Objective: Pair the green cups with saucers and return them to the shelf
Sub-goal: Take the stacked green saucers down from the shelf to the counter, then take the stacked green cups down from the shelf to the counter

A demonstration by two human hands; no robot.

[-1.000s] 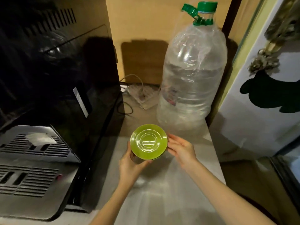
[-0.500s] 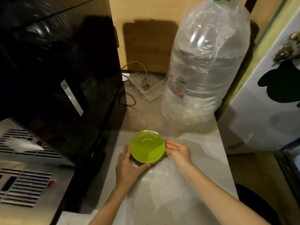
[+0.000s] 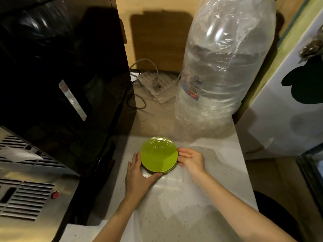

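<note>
A stack of bright green saucers (image 3: 158, 158) sits low over the pale counter (image 3: 183, 203) in the middle of the head view; a second rim peeks out under the top one at its lower right. My left hand (image 3: 138, 177) cups the stack's left and lower edge, thumb reaching under it. My right hand (image 3: 191, 160) pinches the right rim with curled fingers. No green cups are in view.
A big clear water bottle (image 3: 220, 70) wrapped in plastic stands behind to the right. A black appliance (image 3: 61, 67) walls off the left, with a steel vented unit (image 3: 26, 189) below it. A power strip (image 3: 157, 84) and cables lie at the back. The counter's right edge drops off near a white fridge (image 3: 286, 119).
Both hands have lowered the green saucers from mid-air down to the counter surface. The camera has tilted down and closer, so the bottle's cap has left the view.
</note>
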